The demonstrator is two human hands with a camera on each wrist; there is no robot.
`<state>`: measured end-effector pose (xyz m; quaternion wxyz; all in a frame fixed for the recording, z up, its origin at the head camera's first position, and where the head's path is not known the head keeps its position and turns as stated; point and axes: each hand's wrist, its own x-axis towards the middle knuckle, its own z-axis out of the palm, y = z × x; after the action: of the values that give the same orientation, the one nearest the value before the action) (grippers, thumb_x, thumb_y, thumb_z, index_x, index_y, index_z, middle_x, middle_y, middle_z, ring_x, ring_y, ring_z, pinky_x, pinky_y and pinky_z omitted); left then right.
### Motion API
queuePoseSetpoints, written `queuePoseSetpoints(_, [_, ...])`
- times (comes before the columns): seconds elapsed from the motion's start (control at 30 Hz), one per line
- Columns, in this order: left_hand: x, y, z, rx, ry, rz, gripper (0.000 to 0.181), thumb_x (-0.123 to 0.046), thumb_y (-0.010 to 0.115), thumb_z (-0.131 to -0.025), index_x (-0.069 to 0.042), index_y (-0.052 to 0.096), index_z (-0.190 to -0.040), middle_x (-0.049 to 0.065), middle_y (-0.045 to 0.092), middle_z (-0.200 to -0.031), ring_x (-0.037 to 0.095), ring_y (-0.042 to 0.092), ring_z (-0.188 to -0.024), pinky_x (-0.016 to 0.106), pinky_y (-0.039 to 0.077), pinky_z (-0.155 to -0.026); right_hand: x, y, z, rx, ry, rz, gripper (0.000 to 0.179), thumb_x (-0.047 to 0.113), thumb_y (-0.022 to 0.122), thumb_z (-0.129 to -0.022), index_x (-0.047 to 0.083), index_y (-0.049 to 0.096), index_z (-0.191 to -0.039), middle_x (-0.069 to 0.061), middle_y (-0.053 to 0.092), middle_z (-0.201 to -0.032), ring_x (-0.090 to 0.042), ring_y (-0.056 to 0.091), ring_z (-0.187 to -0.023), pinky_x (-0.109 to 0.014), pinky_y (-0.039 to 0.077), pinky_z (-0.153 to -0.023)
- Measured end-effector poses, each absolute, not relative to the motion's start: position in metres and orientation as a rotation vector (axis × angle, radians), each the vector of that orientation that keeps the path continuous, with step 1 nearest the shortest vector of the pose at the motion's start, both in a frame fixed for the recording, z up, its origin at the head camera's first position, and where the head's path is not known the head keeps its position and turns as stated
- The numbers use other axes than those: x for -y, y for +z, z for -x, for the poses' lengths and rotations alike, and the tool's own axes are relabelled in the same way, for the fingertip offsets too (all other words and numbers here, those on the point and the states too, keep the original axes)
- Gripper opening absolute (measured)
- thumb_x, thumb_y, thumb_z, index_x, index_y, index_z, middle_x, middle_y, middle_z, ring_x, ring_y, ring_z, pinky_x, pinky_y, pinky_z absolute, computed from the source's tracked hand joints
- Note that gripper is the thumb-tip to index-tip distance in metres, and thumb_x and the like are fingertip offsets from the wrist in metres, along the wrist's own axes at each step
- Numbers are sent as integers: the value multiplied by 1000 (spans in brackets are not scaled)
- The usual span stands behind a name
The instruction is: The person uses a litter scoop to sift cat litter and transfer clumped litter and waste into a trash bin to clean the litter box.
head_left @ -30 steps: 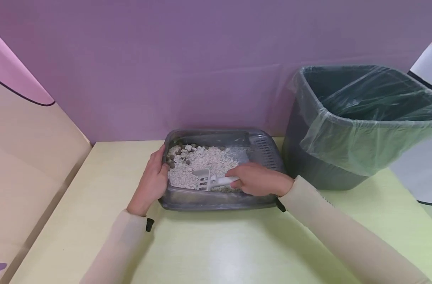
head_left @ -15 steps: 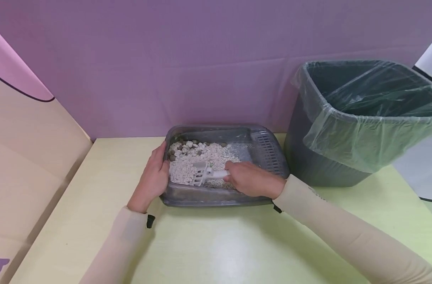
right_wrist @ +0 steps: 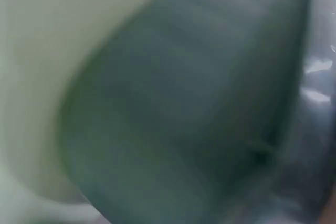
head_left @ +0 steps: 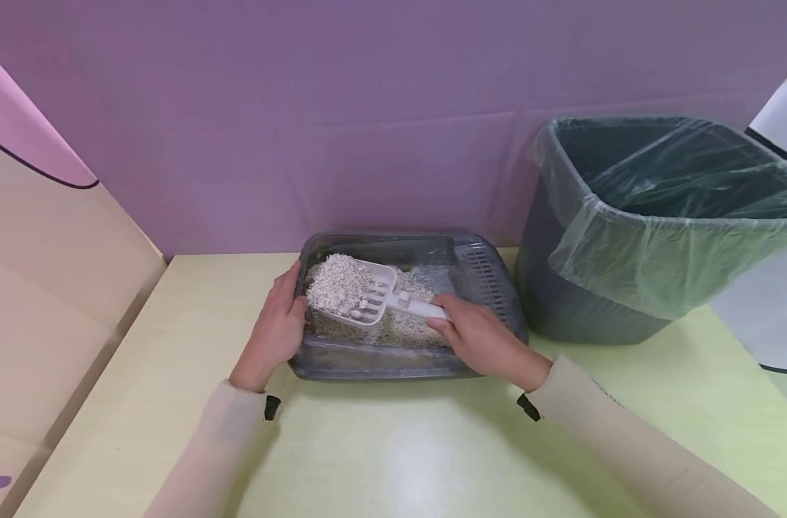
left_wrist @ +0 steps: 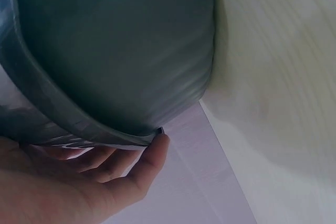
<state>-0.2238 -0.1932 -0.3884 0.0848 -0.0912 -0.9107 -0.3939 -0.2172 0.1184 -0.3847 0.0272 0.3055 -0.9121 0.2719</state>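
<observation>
A grey litter box [head_left: 380, 365] sits on the table against the back wall. My left hand [head_left: 275, 325] grips its left rim; in the left wrist view the thumb and fingers [left_wrist: 144, 174] pinch the rim of the box [left_wrist: 118, 61]. My right hand [head_left: 487, 338] holds a white slotted litter scoop [head_left: 414, 305] by the handle. Pale litter [head_left: 337, 285] is heaped in the scoop, which is raised over the left half of the box. Under it, the litter layer is partly hidden. The right wrist view is blurred and shows mostly the box's outer side [right_wrist: 157, 98].
A tall grey trash bin [head_left: 575, 288], lined with a clear plastic bag [head_left: 652, 266], stands close to the right end of the box. A purple wall [head_left: 342, 129] rises behind. The pale yellow table [head_left: 380, 446] extends in front of the box.
The scoop, dug into the litter half a second ago, has come up with a heap of litter. My right hand has shifted slightly right; my left hand stays on the rim.
</observation>
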Motion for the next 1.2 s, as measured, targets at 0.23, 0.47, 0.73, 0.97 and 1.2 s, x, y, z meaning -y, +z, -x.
queuePoseSetpoints(0.23, [193,-388,224,2725,-1156,258,56,-11,30,-99,-4,14,-152,17,22,-151,30,19,-138,50,20,-109,-118,-392,216,2748,932,-808,26,23,52,-98,6,54,-117,2,45,-69,-11,38,-49,-27,35,-44])
queuePoseSetpoints(0.47, [193,-387,224,2720,-1145,251,56,-14,29,-98,-5,14,-152,16,23,-151,30,19,-138,49,20,-109,-120,-394,216,2680,1015,-719,33,27,49,-99,5,51,-123,1,45,-68,-12,39,-49,-29,36,-44])
queuePoseSetpoints(0.73, [193,-389,224,2722,-1142,243,56,-14,29,-98,-6,15,-152,16,24,-150,30,20,-138,49,20,-109,-122,-398,215,2613,1064,-726,31,26,47,-100,5,51,-121,2,44,-66,-12,38,-48,-29,35,-44])
queuePoseSetpoints(0.97, [194,-390,225,2707,-1135,254,56,-13,29,-98,-4,16,-151,17,25,-150,30,21,-138,48,20,-109,-123,-400,215,2552,1072,-710,31,23,49,-100,4,51,-123,2,46,-68,-11,40,-50,-30,37,-45])
queuePoseSetpoints(1.2, [194,-391,225,2698,-1147,254,56,-12,30,-98,-4,17,-151,16,25,-150,30,21,-138,48,21,-109,-123,-402,215,2470,1073,-665,31,20,54,-97,4,50,-123,-2,49,-77,-13,43,-54,-31,38,-49])
